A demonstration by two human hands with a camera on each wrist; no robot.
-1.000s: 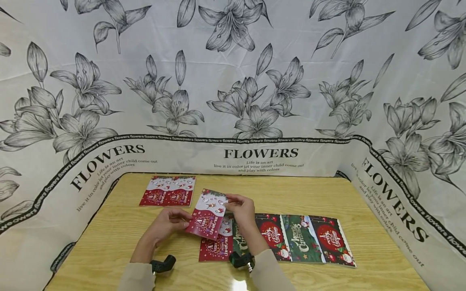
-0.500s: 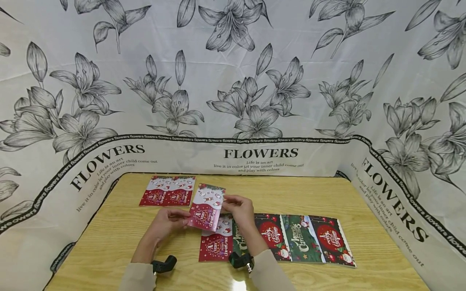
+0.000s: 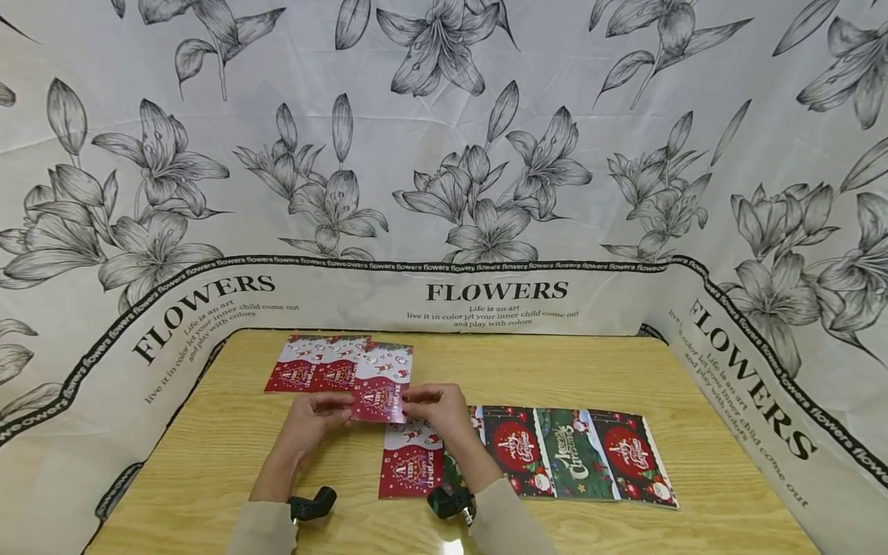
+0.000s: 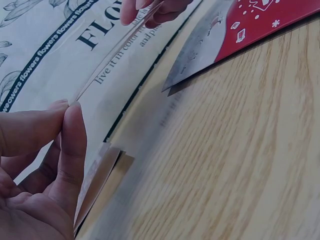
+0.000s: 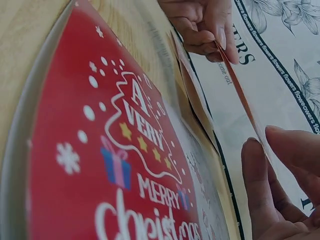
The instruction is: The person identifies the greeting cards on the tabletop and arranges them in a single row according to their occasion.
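Observation:
A red and white Christmas card (image 3: 383, 381) is held between both hands, overlapping the right edge of the far pair of cards in the head view. My left hand (image 3: 314, 422) pinches its lower left edge between thumb and fingertips. The right hand (image 3: 444, 416) pinches the lower right edge. Both wrist views show the card edge-on and raised off the table, with the left hand (image 4: 45, 160) and right hand (image 5: 280, 185) at its opposite edges. Below it lies a matching red and white card (image 3: 411, 470), its top partly covered.
Two matching cards (image 3: 298, 370) lie side by side at the far left of the wooden table (image 3: 541, 370). Right of the near red card runs a row of green (image 3: 579, 455) and dark red (image 3: 631, 459) Christmas cards. A flower-printed cloth (image 3: 499, 308) walls the table's back and sides.
The held card has moved left and away, toward the far pair of cards, and has turned more upright. Both hands have kept their pinch, and the right hand has shifted left with it.

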